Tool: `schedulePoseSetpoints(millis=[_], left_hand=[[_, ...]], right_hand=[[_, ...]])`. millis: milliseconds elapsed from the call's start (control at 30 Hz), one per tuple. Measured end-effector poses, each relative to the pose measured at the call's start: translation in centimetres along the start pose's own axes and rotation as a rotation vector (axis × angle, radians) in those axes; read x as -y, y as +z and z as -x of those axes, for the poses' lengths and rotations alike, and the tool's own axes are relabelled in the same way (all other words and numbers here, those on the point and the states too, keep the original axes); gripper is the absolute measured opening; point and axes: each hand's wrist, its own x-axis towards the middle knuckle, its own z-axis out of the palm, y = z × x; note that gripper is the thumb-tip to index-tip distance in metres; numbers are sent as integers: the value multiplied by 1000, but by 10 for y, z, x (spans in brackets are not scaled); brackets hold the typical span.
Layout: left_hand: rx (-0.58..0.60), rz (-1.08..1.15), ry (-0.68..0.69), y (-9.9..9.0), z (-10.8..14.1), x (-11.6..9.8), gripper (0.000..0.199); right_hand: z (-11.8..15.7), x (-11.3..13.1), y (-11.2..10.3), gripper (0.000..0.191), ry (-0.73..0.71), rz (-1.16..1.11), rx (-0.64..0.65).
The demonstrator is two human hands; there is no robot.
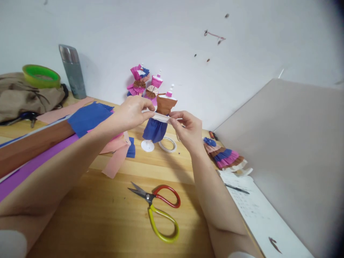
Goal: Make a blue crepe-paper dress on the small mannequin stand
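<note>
A narrow folded white paper strip point(161, 117) runs between my two hands, across the waist of a small dress form point(166, 103). The form wears a brown paper bodice and a blue gathered skirt point(155, 129). My left hand point(137, 109) pinches the strip's left end between thumb and fingers. At the other end, the thumb and fingertips of my right hand point(187, 128) close on the strip. Whether the strip touches the form, I cannot tell. Below the skirt lie a white round disc point(147, 146) and a roll of white tape point(168, 144).
Scissors point(149, 197) with red and yellow handles lie in front. Coloured paper point(88, 116) covers the left side. A bottle point(72, 73) and green tape roll point(41, 76) stand behind. Two dressed forms point(139, 84) stand near the wall. Right are a ruffled paper dress point(225, 156) and notebook point(255, 200).
</note>
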Motion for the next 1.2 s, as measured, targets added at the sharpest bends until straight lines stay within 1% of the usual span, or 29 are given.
schedulePoseSetpoints(millis=[67,133,200,267,333,433,533,633,700,767,933,1067,1200], left_hand=[[29,-25,-31,-6,1,-7,13],[100,-27,-67,-11,1,-13,13],[177,2,-101,-14,2,-16,15],[228,47,-129,-15,2,-16,16],[251,98,-139,-14,2,-13,15],[300,167,-143,-11,2,-7,16],[402,198,-189,-5,5,-5,14],[509,265,-229,1,7,-4,14],[562,327,-233,3,7,-3,15],[586,377,-243,4,7,-3,16],[585,494,-289,3,7,-2,14],[633,582,-302,4,8,-4,15],[660,531,-250,6,6,-3,15]], right_hand=[[1,9,-5,11,15,81,-6],[1,16,-10,12,47,137,2],[2,21,-14,13,82,154,42],[1,24,-17,14,108,141,102],[1,24,-19,15,125,121,145],[1,23,-20,15,144,64,160],[3,25,-22,15,128,13,136],[5,31,-27,11,101,63,114],[6,35,-29,9,95,109,125],[7,38,-31,9,93,141,152],[6,34,-32,12,82,241,237],[5,31,-31,12,85,275,263],[3,31,-31,13,74,266,266]])
